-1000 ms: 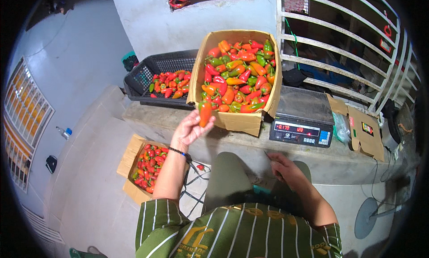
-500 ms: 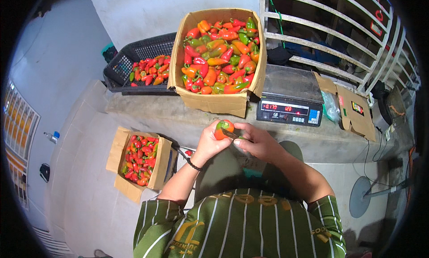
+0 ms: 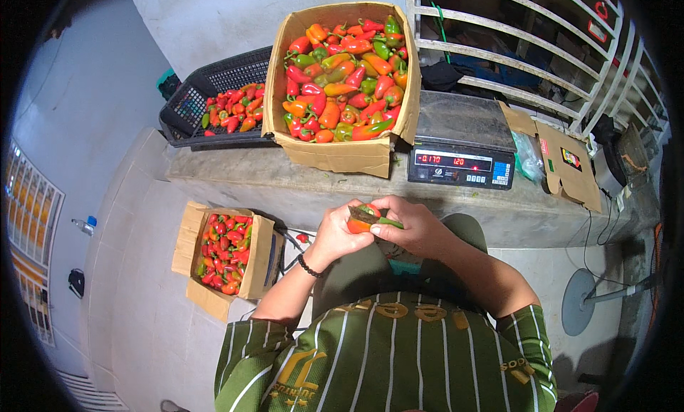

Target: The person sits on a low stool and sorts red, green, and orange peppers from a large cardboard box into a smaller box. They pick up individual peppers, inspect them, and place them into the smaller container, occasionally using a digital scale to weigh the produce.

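My left hand [image 3: 338, 233] and my right hand [image 3: 413, 225] meet in front of my chest, both gripping one orange pepper [image 3: 358, 224] with a green stem. The right fingers pinch the stem end [image 3: 388, 222]; the left hand cups the body. A black band circles my left wrist. A large cardboard box [image 3: 340, 155] heaped with red, orange and green peppers stands on the concrete ledge just beyond my hands.
A digital scale [image 3: 462, 142] sits right of the big box. A black plastic crate [image 3: 194, 105] with red peppers lies to its left. A smaller cardboard box [image 3: 258, 255] of red peppers rests on the floor at my lower left. A flattened carton [image 3: 563, 162] and white railing are at right.
My left hand took a pepper from the big box and brought it down toward my chest. My right hand rose to meet it, and both hands now hold it lower and closer.
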Demonstrator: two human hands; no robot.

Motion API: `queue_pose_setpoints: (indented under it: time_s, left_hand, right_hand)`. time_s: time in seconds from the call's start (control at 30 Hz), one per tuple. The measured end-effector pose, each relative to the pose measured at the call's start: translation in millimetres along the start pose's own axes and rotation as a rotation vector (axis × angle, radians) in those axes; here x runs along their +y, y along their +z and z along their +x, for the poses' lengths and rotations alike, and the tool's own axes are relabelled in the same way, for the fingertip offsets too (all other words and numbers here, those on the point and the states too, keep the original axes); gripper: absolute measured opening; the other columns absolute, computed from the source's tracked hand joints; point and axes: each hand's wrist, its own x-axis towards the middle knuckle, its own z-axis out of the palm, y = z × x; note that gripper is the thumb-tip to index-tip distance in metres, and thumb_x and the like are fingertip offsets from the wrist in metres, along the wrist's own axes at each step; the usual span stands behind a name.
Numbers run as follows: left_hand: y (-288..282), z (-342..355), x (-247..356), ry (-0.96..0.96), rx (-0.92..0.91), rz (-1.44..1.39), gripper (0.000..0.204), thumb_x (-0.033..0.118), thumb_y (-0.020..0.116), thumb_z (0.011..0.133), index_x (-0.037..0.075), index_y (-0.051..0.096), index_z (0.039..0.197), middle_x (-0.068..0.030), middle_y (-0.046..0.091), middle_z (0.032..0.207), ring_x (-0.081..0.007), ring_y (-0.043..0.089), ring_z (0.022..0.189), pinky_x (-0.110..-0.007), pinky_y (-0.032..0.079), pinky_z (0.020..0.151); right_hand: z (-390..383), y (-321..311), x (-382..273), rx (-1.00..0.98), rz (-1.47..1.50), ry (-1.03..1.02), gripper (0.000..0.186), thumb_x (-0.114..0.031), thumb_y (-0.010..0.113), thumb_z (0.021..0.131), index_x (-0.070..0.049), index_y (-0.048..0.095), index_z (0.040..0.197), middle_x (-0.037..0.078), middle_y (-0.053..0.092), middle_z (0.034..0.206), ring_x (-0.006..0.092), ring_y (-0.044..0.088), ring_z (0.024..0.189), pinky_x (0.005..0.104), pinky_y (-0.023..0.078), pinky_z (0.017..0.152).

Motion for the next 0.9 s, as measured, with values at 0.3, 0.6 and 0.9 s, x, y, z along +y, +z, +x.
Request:
queue_pose_setpoints:
  time_s: [0.3, 0.6, 0.9]
  left_hand:
    - [-21.8, -12.9, 15.3, -0.058, -0.083, 0.078, 0.029, 0.014, 0.071, 0.068, 0.003, 0.051, 0.087, -0.0098, 0.058, 0.074, -0.0207, 0.058, 0.068, -0.032, 0.046, 0.062]
    - [-17.5, -15.1, 16.1, -0.098, -0.1, -0.033, 0.054, 0.012, 0.068, 0.078, 0.001, 0.042, 0.124, -0.0121, 0.058, 0.101, -0.019, 0.059, 0.086, -0.029, 0.048, 0.073]
    - [-3.6, -20.1, 15.2, 0.061, 0.232, -0.113, 0.031, -0.002, 0.067, 0.075, 0.001, 0.058, 0.105, -0.0065, 0.058, 0.098, -0.0138, 0.055, 0.092, -0.025, 0.045, 0.08]
  right_hand:
    - [-0.3, -20.4, 41.4, 0.139, 0.313, 0.336, 0.045, -0.03, 0.056, 0.086, -0.006, 0.048, 0.123, 0.005, 0.058, 0.082, 0.0136, 0.052, 0.074, 0.0276, 0.043, 0.068]
    - [6.1, 0.9, 27.6, -0.002, 0.518, 0.319, 0.046, -0.027, 0.057, 0.084, -0.009, 0.045, 0.124, 0.008, 0.062, 0.087, 0.0064, 0.044, 0.054, 0.0208, 0.035, 0.047]
    - [3.9, 13.4, 44.1, -0.044, 1.048, 0.286, 0.041, -0.024, 0.054, 0.086, -0.006, 0.044, 0.122, 0.007, 0.06, 0.08, 0.005, 0.036, 0.043, 0.0207, 0.028, 0.038]
